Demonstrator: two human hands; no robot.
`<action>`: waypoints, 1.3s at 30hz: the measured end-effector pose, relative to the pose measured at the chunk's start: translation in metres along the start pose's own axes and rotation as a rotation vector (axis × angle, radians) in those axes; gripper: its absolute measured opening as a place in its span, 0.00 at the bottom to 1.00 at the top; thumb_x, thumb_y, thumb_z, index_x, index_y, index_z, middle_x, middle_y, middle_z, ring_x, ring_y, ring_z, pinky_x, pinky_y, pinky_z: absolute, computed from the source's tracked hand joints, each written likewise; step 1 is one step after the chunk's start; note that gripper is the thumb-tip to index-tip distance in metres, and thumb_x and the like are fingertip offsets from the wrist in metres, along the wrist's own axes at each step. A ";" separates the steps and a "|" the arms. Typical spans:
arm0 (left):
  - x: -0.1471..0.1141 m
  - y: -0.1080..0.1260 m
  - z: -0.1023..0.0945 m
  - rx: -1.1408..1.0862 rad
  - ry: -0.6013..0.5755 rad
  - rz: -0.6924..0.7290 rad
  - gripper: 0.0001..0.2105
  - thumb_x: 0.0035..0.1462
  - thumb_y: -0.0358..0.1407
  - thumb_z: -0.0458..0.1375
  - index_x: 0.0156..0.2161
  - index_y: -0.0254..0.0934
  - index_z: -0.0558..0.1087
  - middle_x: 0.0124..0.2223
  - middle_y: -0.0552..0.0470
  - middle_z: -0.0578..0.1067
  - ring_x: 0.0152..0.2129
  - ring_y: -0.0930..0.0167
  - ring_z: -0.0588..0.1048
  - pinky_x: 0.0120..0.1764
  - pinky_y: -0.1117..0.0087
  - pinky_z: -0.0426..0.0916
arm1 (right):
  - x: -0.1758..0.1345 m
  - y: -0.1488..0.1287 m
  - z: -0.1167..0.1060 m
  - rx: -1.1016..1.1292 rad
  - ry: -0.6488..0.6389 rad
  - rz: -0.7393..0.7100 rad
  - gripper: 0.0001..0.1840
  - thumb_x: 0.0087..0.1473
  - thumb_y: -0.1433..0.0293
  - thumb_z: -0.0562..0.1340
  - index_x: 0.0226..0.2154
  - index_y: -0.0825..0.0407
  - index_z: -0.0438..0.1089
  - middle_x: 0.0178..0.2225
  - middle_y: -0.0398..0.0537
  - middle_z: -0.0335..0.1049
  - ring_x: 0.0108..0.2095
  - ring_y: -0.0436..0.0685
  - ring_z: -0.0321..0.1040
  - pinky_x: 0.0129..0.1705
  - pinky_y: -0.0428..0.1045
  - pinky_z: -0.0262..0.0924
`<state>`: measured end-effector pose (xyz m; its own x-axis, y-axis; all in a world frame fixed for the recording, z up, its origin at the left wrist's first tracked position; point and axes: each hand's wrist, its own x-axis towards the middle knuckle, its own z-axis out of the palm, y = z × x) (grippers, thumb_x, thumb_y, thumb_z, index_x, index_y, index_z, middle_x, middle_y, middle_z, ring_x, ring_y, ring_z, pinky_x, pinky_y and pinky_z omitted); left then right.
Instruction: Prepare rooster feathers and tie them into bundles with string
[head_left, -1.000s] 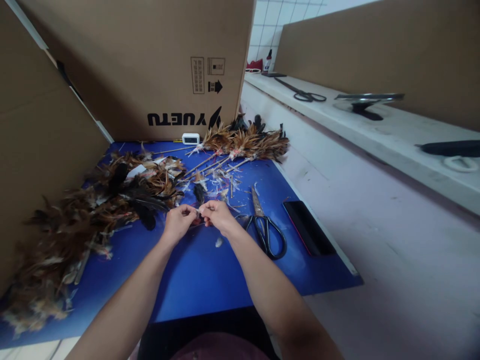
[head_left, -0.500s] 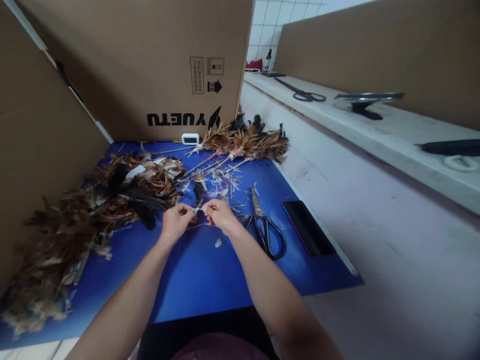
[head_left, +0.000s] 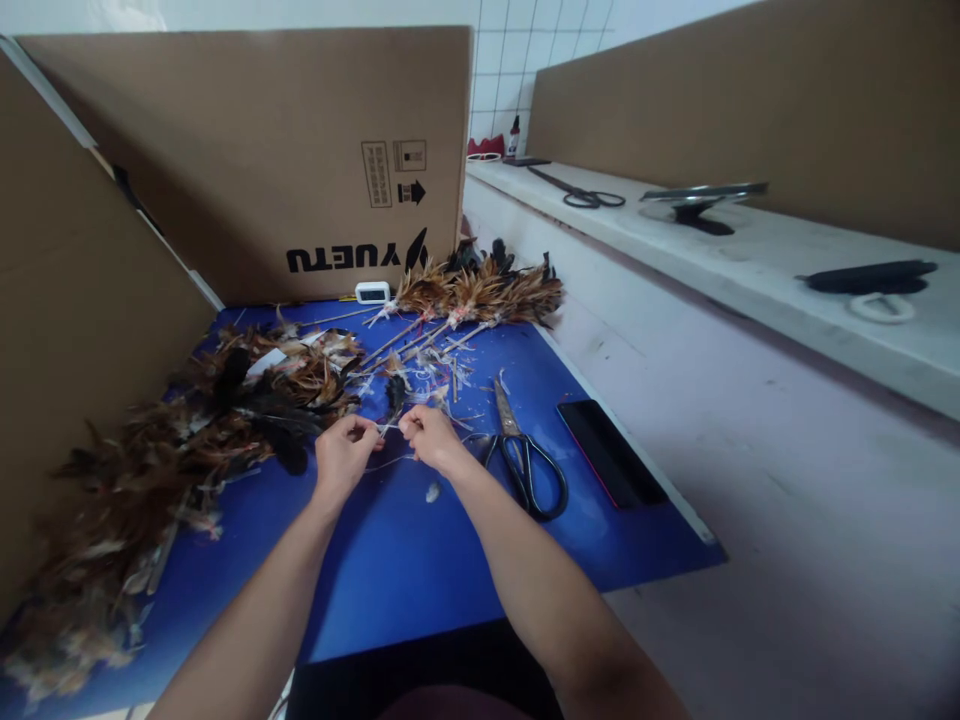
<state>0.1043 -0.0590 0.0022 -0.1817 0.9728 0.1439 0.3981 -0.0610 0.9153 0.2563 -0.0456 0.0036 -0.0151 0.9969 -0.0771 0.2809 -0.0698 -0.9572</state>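
My left hand (head_left: 345,455) is closed in a pinch around the lower end of a dark feather (head_left: 395,392), which points away from me. A thin white string (head_left: 389,428) stretches from that pinch to my right hand (head_left: 433,438), whose fingers are closed on it. A loose length of string hangs below the hands. Scissors (head_left: 507,412) with black loop handles lie on the blue table (head_left: 405,570), just right of my right hand. A small pale bit of fluff (head_left: 433,492) rests nearer to me.
Brown feathers (head_left: 217,430) are heaped along the left. Feather dusters (head_left: 480,290) on sticks lie at the back, beside a small white digital display (head_left: 373,292). A phone (head_left: 611,453) lies at right. Cardboard (head_left: 247,150) stands behind; a ledge (head_left: 720,265) holds more scissors (head_left: 585,195).
My hands have drawn slightly apart, and the string between them is now straighter. The camera view has tilted up a little. The scissors and phone stay in place on the table.
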 end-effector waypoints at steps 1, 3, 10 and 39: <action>0.000 0.000 0.000 0.002 0.010 0.014 0.06 0.48 0.37 0.58 0.28 0.36 0.73 0.23 0.53 0.78 0.22 0.68 0.79 0.29 0.72 0.72 | 0.000 0.000 0.000 -0.004 0.005 -0.008 0.07 0.45 0.77 0.59 0.21 0.51 0.68 0.17 0.39 0.65 0.21 0.49 0.64 0.29 0.45 0.60; 0.000 -0.001 0.000 0.004 0.028 0.046 0.06 0.48 0.37 0.58 0.28 0.36 0.73 0.24 0.53 0.78 0.22 0.68 0.79 0.30 0.71 0.72 | 0.000 -0.001 0.000 -0.005 0.014 -0.020 0.07 0.45 0.77 0.59 0.21 0.51 0.68 0.18 0.40 0.66 0.24 0.50 0.65 0.31 0.46 0.61; 0.001 -0.006 0.000 0.044 0.100 0.190 0.06 0.50 0.37 0.58 0.30 0.35 0.74 0.26 0.52 0.78 0.23 0.68 0.79 0.31 0.70 0.73 | 0.002 0.001 0.002 0.042 0.015 -0.047 0.07 0.45 0.77 0.59 0.21 0.51 0.68 0.19 0.40 0.66 0.25 0.51 0.65 0.33 0.47 0.61; -0.014 0.005 -0.011 0.495 0.164 0.896 0.06 0.56 0.32 0.55 0.33 0.39 0.75 0.37 0.47 0.78 0.36 0.70 0.77 0.44 0.71 0.71 | -0.012 -0.007 0.023 0.741 -0.141 0.073 0.12 0.33 0.71 0.67 0.24 0.52 0.65 0.18 0.35 0.66 0.20 0.46 0.62 0.21 0.42 0.58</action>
<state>0.0990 -0.0748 0.0084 0.2581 0.5716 0.7789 0.7659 -0.6124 0.1956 0.2323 -0.0582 0.0052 -0.1581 0.9782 -0.1349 -0.4321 -0.1914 -0.8813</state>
